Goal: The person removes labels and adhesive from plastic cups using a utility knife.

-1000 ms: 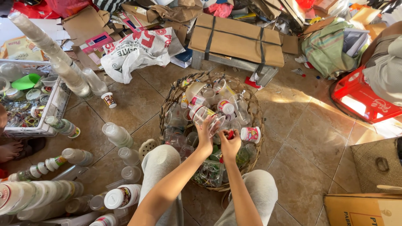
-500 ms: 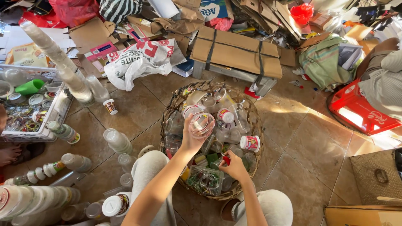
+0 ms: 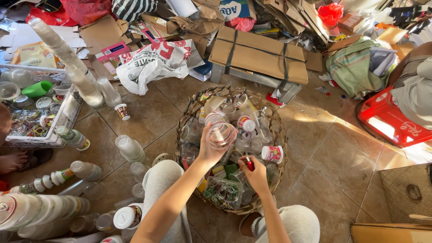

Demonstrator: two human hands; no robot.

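The left hand [image 3: 208,150] is clamped around a clear plastic cup [image 3: 221,133], holding it tilted above the middle of a round woven basket [image 3: 188,118] on the tiled floor [image 3: 333,162]. The right hand [image 3: 255,173] reaches down into the near side of the basket, fingers pinched on a small red piece [image 3: 249,164] among loose cups and lids. Stacks of clear cups [image 3: 67,58] lie to the left, flattened cardboard [image 3: 258,54] at the far side.

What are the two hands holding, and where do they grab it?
The left hand holds a clear plastic cup by its side wall. The right hand pinches a small red thing at its lower end.
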